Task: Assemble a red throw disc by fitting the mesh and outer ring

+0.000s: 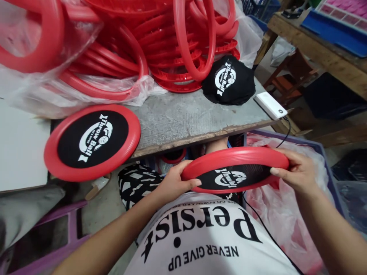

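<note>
Between my two hands, a red-rimmed throw-ball disc [235, 154] with a black printed centre is held tilted above my lap. My left hand [179, 181] is closed on its left edge, thumb over the rim. On the opposite edge, my right hand [296, 172] grips with the thumb on the near side and fingers behind, partly hidden. A second throw-ball disc [132, 130] lies face up at the table's left front edge. Black printed fabric covers [243, 82] sit in a pile at the table's right end.
Red plastic rings [140, 63] are heaped at the back of the grey table [172, 118], some in clear plastic bags. A white power bank [271, 105] with a black cable rests at the right corner. A plastic-lined crate [327, 156] stands at my right, a purple stool [71, 223] at lower left.
</note>
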`<action>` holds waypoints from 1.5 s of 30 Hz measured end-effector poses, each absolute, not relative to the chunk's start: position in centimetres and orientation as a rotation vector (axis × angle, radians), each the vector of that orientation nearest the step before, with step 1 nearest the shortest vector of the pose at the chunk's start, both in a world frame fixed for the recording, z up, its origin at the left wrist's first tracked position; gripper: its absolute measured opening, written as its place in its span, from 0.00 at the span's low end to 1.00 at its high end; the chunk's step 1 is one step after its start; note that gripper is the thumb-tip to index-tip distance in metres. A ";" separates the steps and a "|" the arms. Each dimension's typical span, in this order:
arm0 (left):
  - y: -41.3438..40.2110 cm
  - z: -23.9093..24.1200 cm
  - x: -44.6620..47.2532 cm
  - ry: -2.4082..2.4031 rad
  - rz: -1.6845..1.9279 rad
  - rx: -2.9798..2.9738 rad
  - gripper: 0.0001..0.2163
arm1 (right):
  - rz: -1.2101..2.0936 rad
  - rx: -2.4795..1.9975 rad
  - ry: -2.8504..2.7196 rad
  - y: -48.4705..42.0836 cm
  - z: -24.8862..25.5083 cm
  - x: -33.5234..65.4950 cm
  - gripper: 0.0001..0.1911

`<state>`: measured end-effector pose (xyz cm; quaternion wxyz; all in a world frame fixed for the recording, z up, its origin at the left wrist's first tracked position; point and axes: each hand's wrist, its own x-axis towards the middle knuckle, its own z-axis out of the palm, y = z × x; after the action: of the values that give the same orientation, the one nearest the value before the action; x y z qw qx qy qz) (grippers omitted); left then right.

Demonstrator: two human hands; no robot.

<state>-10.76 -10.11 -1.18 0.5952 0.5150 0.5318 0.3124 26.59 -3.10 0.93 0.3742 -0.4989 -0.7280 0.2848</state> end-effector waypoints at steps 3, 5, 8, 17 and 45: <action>-10.3 -1.2 -10.1 1.219 0.849 1.159 0.26 | 0.825 -1.293 -1.648 -3.2 -2.5 27.7 0.21; -10.1 0.0 -9.6 1.199 0.869 1.219 0.24 | 0.950 -1.251 -1.527 -3.0 -4.2 27.9 0.21; -9.7 1.9 -8.7 1.218 0.870 1.386 0.19 | 1.081 -1.196 -1.409 -2.7 -6.0 27.8 0.22; -9.4 4.3 -6.5 1.277 0.821 1.701 0.14 | 1.051 -1.171 -1.625 -2.1 -2.7 27.9 0.27; -9.3 -8.9 -4.7 0.941 1.122 1.017 0.31 | 0.746 -1.545 -1.626 -1.1 0.3 28.0 0.23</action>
<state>-4.65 -9.29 -8.92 0.6283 0.4436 0.4105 0.4898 27.95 -1.14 0.27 0.3794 -0.6048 -0.6364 0.2920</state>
